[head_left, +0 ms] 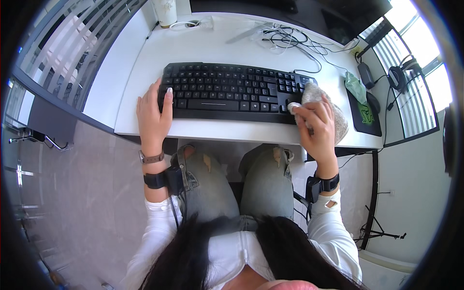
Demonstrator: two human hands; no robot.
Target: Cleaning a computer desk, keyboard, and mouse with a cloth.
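Observation:
A black keyboard (217, 92) lies across the front of the white desk, at a slight slant. My left hand (153, 113) grips its left end, thumb over the corner keys and fingers along the side edge. Pinched in my right hand (316, 125) is a grey-beige cloth (313, 93). A bunched tip of that cloth pokes out from the fingertips and touches the keys near the arrow cluster. The rest of it drapes behind and beside the hand, over the keyboard's right end and the desk.
Tangled black cables (290, 38) lie at the back of the desk (193, 48). A monitor (328, 19) stands behind them. To the right, a black mouse pad (365, 116) carries a mouse (372, 103) and a pale green crumpled item (355, 87). A white cup (165, 13) stands back left.

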